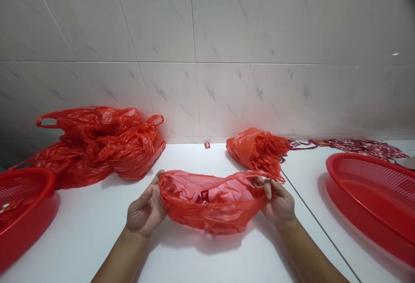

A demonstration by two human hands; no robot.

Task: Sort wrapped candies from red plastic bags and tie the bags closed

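Note:
Between my two hands hangs a thin red plastic bag [210, 220], its mouth stretched wide and facing me. A few small dark red packets [204, 196] show inside it. My left hand [147, 209] grips the bag's left edge, with the fingers partly hidden behind the plastic. At the opposite side, my right hand [278, 200] pinches the rim near a handle loop. The bag is just over the white table [188, 259], where its shadow falls.
A heap of red plastic bags [106, 144] lies back left, and a crumpled red bag [253, 146] back right. Red plastic baskets stand at the left [29, 226] and right [366, 205]. A small red packet [207, 145] and patterned red pieces [366, 147] lie by the tiled wall [220, 97].

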